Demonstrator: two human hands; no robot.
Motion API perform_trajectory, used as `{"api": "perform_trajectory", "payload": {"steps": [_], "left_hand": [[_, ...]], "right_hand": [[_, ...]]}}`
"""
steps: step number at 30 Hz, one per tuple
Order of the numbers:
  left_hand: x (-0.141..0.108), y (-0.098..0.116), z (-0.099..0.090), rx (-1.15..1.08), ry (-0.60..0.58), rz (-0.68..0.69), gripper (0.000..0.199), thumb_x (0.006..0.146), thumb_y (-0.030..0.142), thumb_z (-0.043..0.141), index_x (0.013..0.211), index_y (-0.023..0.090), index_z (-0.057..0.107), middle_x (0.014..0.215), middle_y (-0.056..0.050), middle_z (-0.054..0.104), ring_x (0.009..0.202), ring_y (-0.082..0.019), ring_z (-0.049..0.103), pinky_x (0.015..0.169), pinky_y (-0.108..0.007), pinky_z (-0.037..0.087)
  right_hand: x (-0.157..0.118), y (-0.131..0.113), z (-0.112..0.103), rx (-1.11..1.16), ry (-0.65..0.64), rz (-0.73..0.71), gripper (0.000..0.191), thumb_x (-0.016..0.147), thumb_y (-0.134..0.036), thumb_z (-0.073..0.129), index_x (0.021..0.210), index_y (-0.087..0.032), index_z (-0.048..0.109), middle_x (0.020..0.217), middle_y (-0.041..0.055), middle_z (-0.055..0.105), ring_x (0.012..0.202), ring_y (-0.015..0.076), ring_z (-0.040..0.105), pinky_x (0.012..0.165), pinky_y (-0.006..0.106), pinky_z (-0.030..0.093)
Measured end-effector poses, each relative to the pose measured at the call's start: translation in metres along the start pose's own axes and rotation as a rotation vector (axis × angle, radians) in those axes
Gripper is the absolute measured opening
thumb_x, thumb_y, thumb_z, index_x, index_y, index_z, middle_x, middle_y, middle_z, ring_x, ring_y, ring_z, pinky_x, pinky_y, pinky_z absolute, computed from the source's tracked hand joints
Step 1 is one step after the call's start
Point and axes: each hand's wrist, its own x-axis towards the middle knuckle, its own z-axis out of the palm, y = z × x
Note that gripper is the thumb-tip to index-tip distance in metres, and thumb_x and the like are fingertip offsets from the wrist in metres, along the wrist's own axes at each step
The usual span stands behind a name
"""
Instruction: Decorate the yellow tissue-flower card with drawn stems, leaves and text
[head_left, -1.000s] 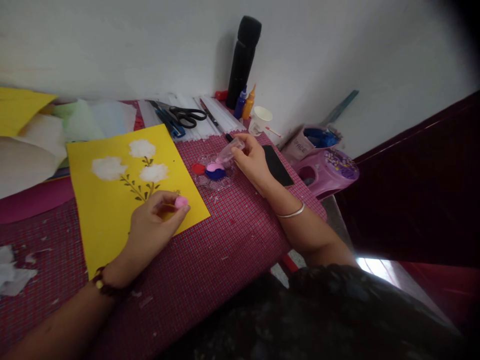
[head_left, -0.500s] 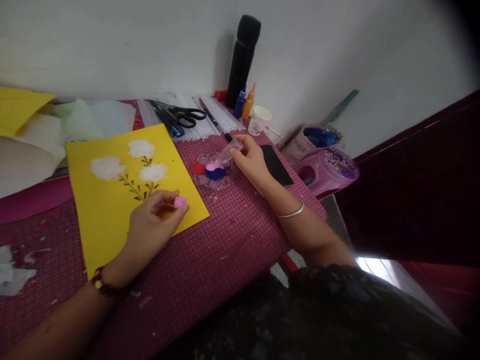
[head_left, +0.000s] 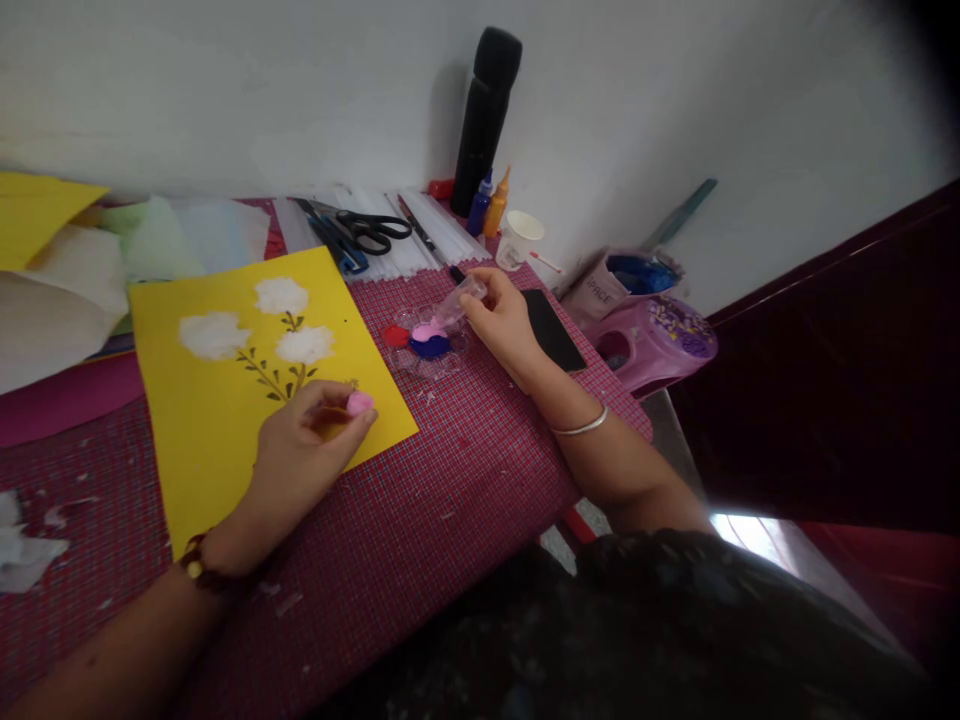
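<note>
Between the thumb and fingers of my left hand is a small pink cap. This hand is over the lower right part of a yellow sheet bearing white flower shapes and dark stems. My right hand grips a small translucent paint bottle, tilted with its mouth down to the left. Its mouth is at the pink paint in a clear palette; whether it touches, I cannot tell. Red paint and dark blue paint lie beside the pink.
Black scissors lie on white sticks behind the sheet. A paper cup, blue bottle, orange bottle and tall black cylinder stand near the wall. A black phone-like slab lies right of my right wrist.
Both hands hold almost the same pose. The pink paint patch looks very slightly larger under the bottle's mouth.
</note>
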Motion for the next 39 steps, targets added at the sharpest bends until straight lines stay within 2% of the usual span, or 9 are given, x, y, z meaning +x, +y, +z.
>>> {"api": "perform_trajectory", "payload": {"steps": [11,18,39], "left_hand": [[-0.0004,0.0033,-0.0006,-0.005,-0.004,0.0,0.022,0.077,0.045,0.071,0.083,0.024,0.066,0.08,0.0,0.072,0.071,-0.018,0.069,0.073,-0.034,0.059],[-0.001,0.0005,-0.0013,-0.004,-0.006,0.011,0.021,0.078,0.044,0.071,0.084,0.025,0.066,0.083,0.0,0.073,0.075,-0.018,0.07,0.078,-0.035,0.06],[-0.001,0.0027,-0.0001,-0.021,-0.002,-0.008,0.022,0.077,0.044,0.071,0.084,0.024,0.067,0.083,-0.001,0.074,0.075,-0.019,0.07,0.078,-0.037,0.059]], "right_hand": [[-0.0001,0.0,-0.0006,-0.019,0.009,-0.005,0.033,0.085,-0.033,0.059,0.116,-0.024,0.059,0.108,0.0045,0.07,0.09,0.0201,0.066,0.091,0.043,0.057],[0.0002,-0.0009,0.0001,-0.01,0.002,-0.005,0.033,0.084,-0.034,0.06,0.116,-0.024,0.059,0.107,0.0052,0.069,0.091,0.021,0.066,0.092,0.044,0.055],[-0.0009,-0.0026,-0.0005,-0.036,0.003,-0.008,0.035,0.087,-0.036,0.058,0.121,-0.025,0.058,0.11,0.0051,0.069,0.093,0.021,0.066,0.091,0.044,0.056]]}}
